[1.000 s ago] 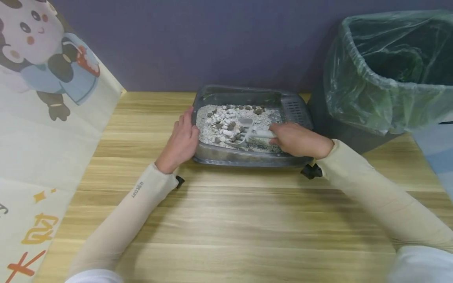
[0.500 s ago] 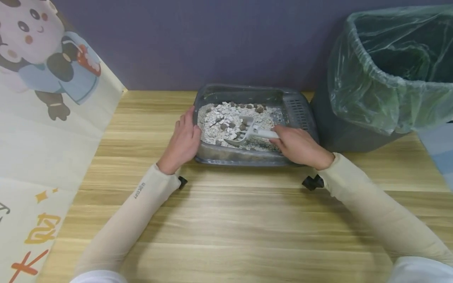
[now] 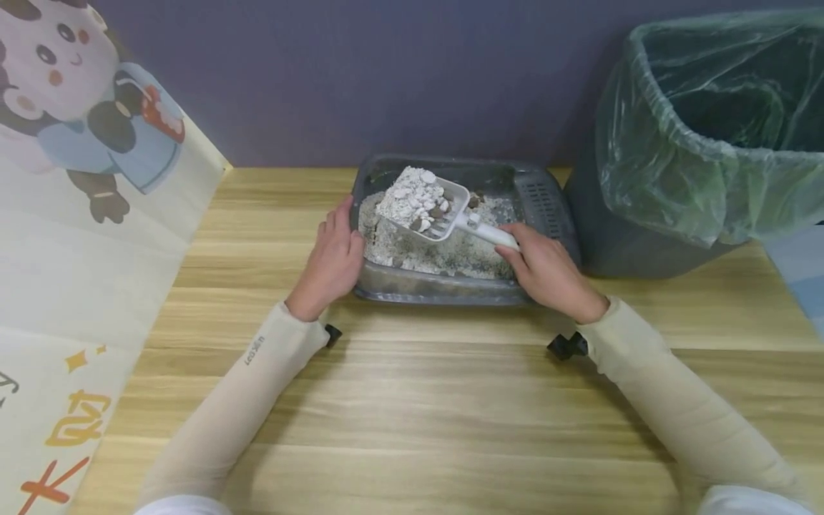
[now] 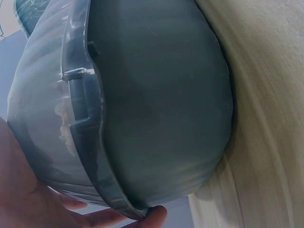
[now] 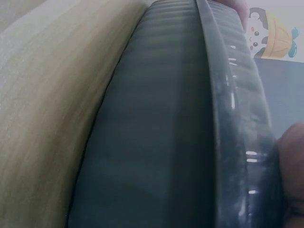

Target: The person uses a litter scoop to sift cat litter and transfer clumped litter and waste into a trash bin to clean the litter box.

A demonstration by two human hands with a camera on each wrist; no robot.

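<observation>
You see a dark grey plastic tray [image 3: 543,207] with pale grey-white litter and brown lumps. Above it, the slotted scoop [image 3: 444,207] is white plastic. Under the tray, the wooden table [image 3: 412,400] has light striped grain. Right of the tray, the bin's bag [image 3: 702,136] is transparent green.

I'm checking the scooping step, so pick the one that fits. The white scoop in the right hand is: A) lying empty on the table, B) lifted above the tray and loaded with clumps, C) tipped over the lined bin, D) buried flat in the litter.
B: the right hand holds the white scoop raised over the grey tray, heaped with whitish and brown clumps.
</observation>
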